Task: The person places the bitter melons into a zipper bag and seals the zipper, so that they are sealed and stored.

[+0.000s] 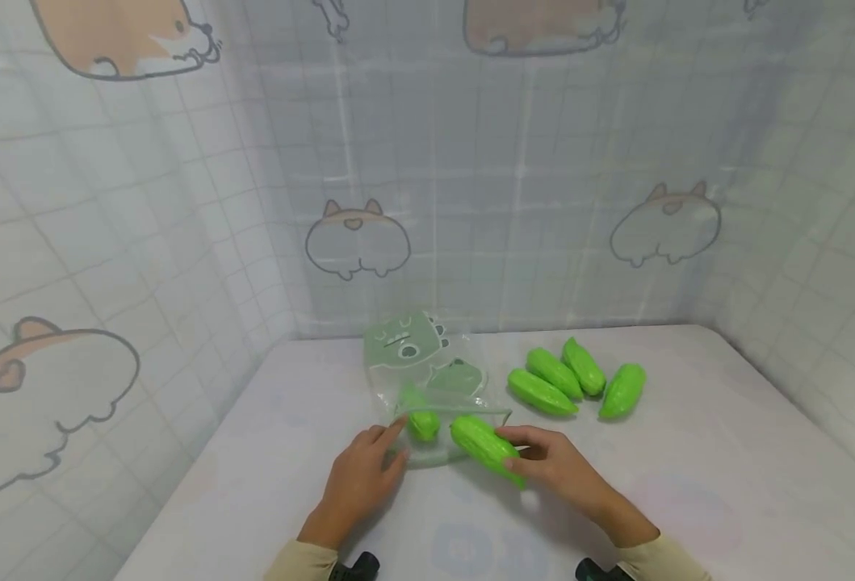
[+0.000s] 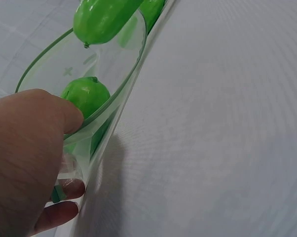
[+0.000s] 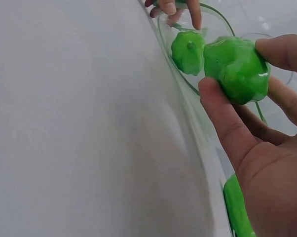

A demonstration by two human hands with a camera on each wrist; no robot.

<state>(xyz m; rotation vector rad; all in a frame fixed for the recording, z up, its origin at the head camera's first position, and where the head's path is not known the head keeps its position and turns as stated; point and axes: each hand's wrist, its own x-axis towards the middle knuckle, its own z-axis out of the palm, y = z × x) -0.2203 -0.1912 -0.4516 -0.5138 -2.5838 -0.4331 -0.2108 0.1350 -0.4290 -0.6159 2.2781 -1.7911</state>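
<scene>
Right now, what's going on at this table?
A person's left hand grips the rim of a clear bag with green prints, its mouth open. The right hand holds a green gourd-like piece at that mouth, not yet inside. Another green piece is already in the bag. Four more green pieces lie loose on the white table, beyond the right hand.

left wrist view: held gourd (image 2: 106, 20) cut by top edge, left hand (image 2: 27, 158) by left. right wrist view: right hand (image 3: 269, 158) cut right. head: bagged gourd (image 1: 424, 425) far end hazy through bag (image 1: 401, 347).
</scene>
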